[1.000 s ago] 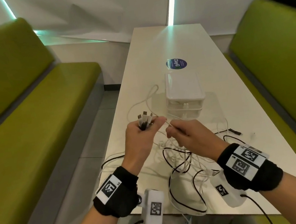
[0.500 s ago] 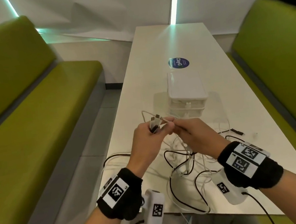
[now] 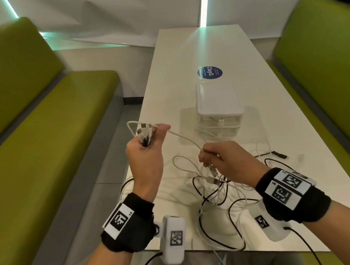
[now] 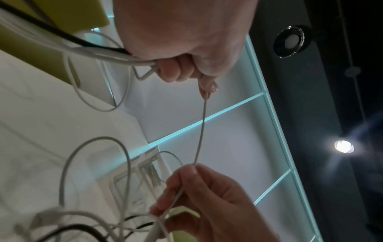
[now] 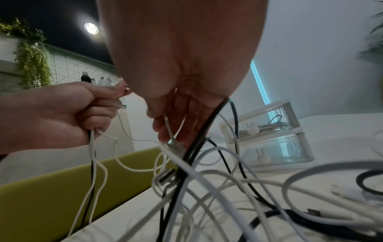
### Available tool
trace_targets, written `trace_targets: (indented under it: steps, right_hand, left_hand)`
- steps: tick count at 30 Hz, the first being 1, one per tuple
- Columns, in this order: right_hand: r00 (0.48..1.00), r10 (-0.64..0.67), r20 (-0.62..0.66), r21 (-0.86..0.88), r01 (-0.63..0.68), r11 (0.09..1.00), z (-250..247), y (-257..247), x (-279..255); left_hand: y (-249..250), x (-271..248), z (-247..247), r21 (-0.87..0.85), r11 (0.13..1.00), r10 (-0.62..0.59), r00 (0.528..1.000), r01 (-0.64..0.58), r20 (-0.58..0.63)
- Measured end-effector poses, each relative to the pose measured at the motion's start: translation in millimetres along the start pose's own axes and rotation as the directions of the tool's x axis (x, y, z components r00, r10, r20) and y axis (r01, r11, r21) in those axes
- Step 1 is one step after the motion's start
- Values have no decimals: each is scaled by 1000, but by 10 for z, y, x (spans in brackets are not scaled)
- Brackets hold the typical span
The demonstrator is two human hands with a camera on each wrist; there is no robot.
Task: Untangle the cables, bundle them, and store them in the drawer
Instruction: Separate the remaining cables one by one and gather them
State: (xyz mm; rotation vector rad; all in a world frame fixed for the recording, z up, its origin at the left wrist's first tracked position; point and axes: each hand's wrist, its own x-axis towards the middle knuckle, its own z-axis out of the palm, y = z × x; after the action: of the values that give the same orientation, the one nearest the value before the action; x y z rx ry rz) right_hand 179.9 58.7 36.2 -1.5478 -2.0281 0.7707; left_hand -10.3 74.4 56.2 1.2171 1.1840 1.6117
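The left hand (image 3: pixel 145 156) clenches gathered plug ends (image 3: pixel 145 131); the right hand (image 3: pixel 224 161) pinches a limp, light white cable (image 3: pixel 183 138) between them, best gripped near its plug.

Left hand (image 3: pixel 145 156): raised over the table's (image 3: pixel 279 118) left edge, cable ends (image 3: pixel 145 133) sticking up out of its grip. Right hand (image 3: pixel 224 161): right of and lower than the left, one cable (image 3: pixel 183 138) strung between them. Cable tangle (image 3: pixel 218 197): on the table, under and nearer than the right hand. Drawer unit (image 3: pixel 220 108): beyond both hands. Sticker (image 3: pixel 210 73): behind the unit. Benches: one left of the left hand (image 3: pixel 36 132), one right of the right hand (image 3: pixel 328 72).
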Motion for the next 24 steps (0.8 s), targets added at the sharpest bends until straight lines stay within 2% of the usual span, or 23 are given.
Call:
trace_targets:
  steps: [2,6,9,12,15,19,24]
  right_hand:
    - [1000,-23,-2,-56,23,998,9,21,4]
    - [996,-13,-91,-144,0,990,45,67,34]
    - [981,-37,-188,-106,18,994,71,51,39]
    - [962,-56,-268,-66,40,997,87,34,47]
    - [973,-52,-224,-99,30,995,129,22,62]
    - [984,-53,-168,-136,30,990,178,-36,63]
    - [995,-51,-90,-159,36,987,242,-96,88]
  left_hand:
    - [-20,18,-52,-1,1000,11,999,-11,-46]
    - [-137,67,-174,0,1000,-10,983,10,-182]
    - [-257,40,-234,51,998,-41,988,49,-146]
    - [-278,47,-293,56,998,-14,989,23,-148]
    - [-295,179,-446,112,994,28,984,-8,-176]
    - [-313,340,-661,199,980,37,972,10,-233]
    - [-377,476,-816,243,970,33,980,16,-196]
